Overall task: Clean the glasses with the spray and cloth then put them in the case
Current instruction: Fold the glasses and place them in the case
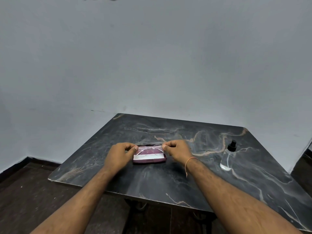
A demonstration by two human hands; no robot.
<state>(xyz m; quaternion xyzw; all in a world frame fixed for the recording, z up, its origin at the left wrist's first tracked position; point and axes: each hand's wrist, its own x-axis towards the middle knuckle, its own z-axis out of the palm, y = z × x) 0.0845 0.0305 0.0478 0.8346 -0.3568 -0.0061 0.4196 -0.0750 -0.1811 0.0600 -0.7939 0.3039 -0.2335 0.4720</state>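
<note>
Thin-rimmed glasses hang just over an open maroon case in the middle of the dark marble table. My left hand pinches the left end of the frame and my right hand pinches the right end. A white cloth lies in the case under the glasses. The clear spray bottle with a black nozzle stands upright to the right, apart from my hands.
The table's far edge meets a pale wall. Dark floor shows to the left of the table and below its near edge. Bare tabletop lies between the case and the bottle.
</note>
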